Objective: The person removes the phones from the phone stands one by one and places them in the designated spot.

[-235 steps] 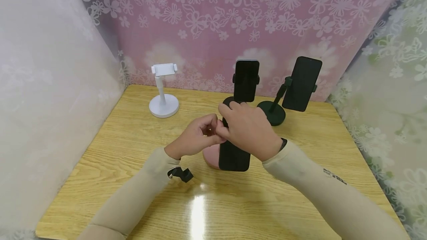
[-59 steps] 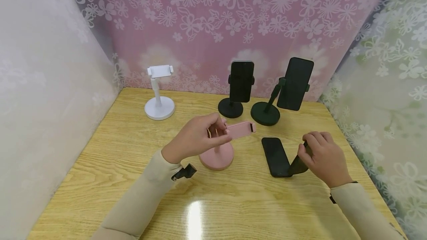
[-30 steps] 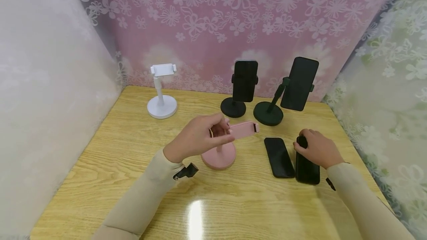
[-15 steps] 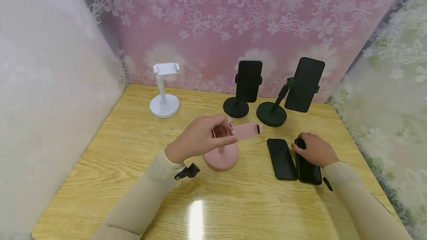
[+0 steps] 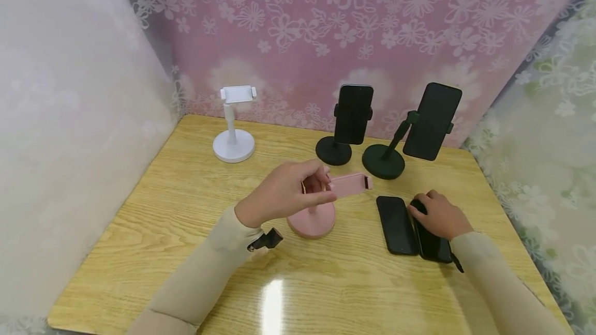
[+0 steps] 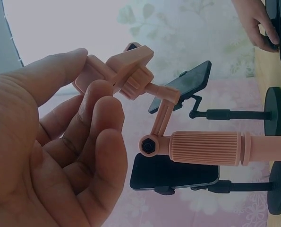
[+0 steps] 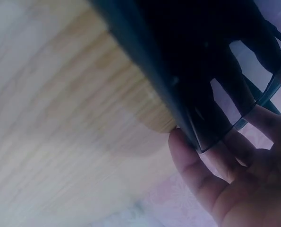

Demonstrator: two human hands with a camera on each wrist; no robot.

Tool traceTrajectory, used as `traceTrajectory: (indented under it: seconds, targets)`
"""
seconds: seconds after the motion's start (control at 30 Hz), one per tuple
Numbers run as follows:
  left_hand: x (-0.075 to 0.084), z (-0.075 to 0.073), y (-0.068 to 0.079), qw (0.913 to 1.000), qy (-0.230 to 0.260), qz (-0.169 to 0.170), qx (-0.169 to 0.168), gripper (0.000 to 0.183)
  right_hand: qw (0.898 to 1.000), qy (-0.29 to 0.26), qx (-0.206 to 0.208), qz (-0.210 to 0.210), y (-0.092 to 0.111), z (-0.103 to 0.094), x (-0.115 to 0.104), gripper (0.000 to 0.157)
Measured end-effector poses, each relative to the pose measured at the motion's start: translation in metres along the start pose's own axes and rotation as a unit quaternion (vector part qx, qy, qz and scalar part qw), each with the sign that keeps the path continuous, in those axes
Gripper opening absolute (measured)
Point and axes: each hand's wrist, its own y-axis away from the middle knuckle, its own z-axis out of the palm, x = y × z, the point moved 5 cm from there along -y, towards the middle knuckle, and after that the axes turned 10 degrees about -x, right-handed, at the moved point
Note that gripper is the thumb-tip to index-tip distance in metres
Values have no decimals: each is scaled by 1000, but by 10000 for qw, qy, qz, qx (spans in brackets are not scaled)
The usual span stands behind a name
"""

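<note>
My left hand (image 5: 284,195) pinches one end of the clamp of a pink phone stand (image 5: 313,225). In the left wrist view, thumb and fingertips hold that end of the clamp, above the jointed arm and ribbed column of the stand (image 6: 204,147). The clamp carries no phone. On the right side of the table my right hand (image 5: 440,217) grips the far end of a black phone (image 5: 434,246) lying flat, thumb and fingers at its edges. Close along its left side lies another black phone (image 5: 397,227). The right wrist view shows the gripped phone's dark glossy screen (image 7: 178,52).
A white phone stand (image 5: 234,145) without a phone stands at the back left. Toward the back right are a black stand (image 5: 333,151) and a dark green stand (image 5: 383,162), each holding a phone. Floral curtains hang behind the wooden table (image 5: 177,190) and along its sides.
Earlier both hands were at the pink stand, with a phone there. The right hand then brought a tilted phone to the right; it now lies flat beside the other. The left hand stays on the clamp.
</note>
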Motion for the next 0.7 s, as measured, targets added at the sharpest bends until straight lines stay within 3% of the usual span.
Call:
traceTrajectory:
  seconds: [0.13,0.23,0.33,0.43,0.53,0.7]
  targets:
    - [0,0,1,10000,13,16,-2,19,9999,-111,-66,2,3,2,-3,66]
    - [-1,0,1,10000,8,5,-1,20,9998,-114,92,-127,7,-2,-9,62]
    - [-1,0,-1,10000,0,-35,-16,20,9976,-111,598,-337,15,-16,-21,48]
    - [0,0,-1,9999,-55,-103,-20,20,9889,-134,1324,-658,27,-39,-46,26]
    - [1,0,-1,9998,-125,-172,3,23,9708,-70,2082,-1192,40,-66,-84,9]
    - [-1,5,0,9990,-25,-437,24,32,9211,264,3054,-2401,63,-110,-156,13]
